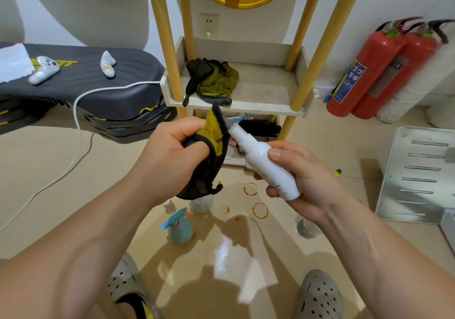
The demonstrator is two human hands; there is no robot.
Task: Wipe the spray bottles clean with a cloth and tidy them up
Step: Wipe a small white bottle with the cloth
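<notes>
Left hand clutches cloth on what seems the nozzle, right hand grips bottle; if I rub hard it could slip

The spray bottle in the right hand's grip is plain white, with a thin blue mark near its base. The cloth gripped by the left hand is mustard-olive with black edging. Below the grip, a teal trigger sprayer has a sky-blue trigger (a touch of pink at the neck), and the beige floor bears rust-orange rings. Beyond the grip lies an olive-green rag. To the right of the grip are two red fire extinguishers.
</notes>
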